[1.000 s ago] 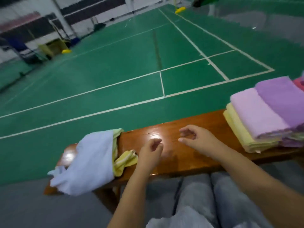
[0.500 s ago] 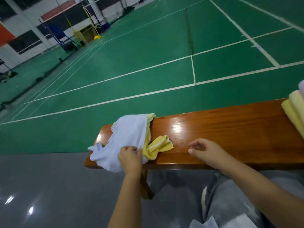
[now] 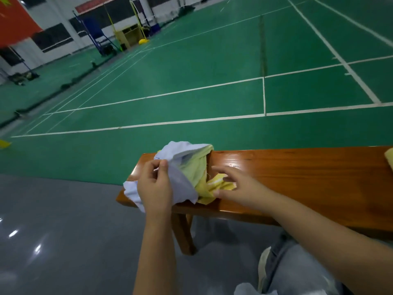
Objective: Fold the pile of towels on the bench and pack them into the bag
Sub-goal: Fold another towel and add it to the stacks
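Sitting at the left end of a glossy wooden bench (image 3: 297, 173), the last two towels are bunched right up against the end edge, with the white towel (image 3: 182, 184) spilling a bit over the corner. It's soft, crumpled cloth, draped over a yellow towel (image 3: 214, 186) that has pale stripes along its hem. The left hand (image 3: 155, 188) has a fold of the white one pinched between thumb and curled fingers and lifted up. The right hand (image 3: 236, 188) has its fingers spread and loosely bent, resting on the yellow towel, not really grabbing it as far as I can tell. Plenty of bare shiny bench runs off to the right, up to a yellow folded stack (image 3: 389, 158) just poking in at the frame edge. Beyond the bench is green court floor (image 3: 191, 67), with grey floor nearer. Can't see the bag anywhere.
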Demonstrator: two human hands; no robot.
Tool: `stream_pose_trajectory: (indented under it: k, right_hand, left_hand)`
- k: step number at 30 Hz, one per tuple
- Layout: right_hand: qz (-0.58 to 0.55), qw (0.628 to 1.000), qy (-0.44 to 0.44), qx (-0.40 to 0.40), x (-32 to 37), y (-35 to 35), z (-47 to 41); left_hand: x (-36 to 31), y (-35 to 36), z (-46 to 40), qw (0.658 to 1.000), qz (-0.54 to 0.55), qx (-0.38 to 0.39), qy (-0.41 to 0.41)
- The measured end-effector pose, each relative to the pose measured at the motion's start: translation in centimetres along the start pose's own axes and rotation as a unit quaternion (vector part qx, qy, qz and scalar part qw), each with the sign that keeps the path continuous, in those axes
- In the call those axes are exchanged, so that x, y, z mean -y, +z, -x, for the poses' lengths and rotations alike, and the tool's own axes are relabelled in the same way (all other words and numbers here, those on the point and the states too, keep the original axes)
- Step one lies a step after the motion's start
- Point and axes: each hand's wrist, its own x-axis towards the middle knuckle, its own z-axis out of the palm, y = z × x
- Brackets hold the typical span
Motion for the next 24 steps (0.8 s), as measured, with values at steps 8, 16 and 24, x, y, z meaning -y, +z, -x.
stream_pose_trajectory:
  k: [8, 16, 24]
  right_hand:
    - [0.043, 0.993, -0.11, 0.024, 3.8, 3.1, -2.5]
    - [-0.226, 0.974, -0.022, 0.015, 3.4, 0.1, 1.4]
    - [-0.252, 0.938, 0.025, -0.237, 2.7, -7.0, 3.3]
  left_hand:
    - [-3.8, -1.1, 0.7, 0.995, 0.082, 0.035, 0.034]
    - [-2.5, -0.3, -0.3, 0.989, 0.079, 0.12, -0.029]
    - [3.3, 2.0, -1.7, 0.953, -0.205, 0.22, -0.027]
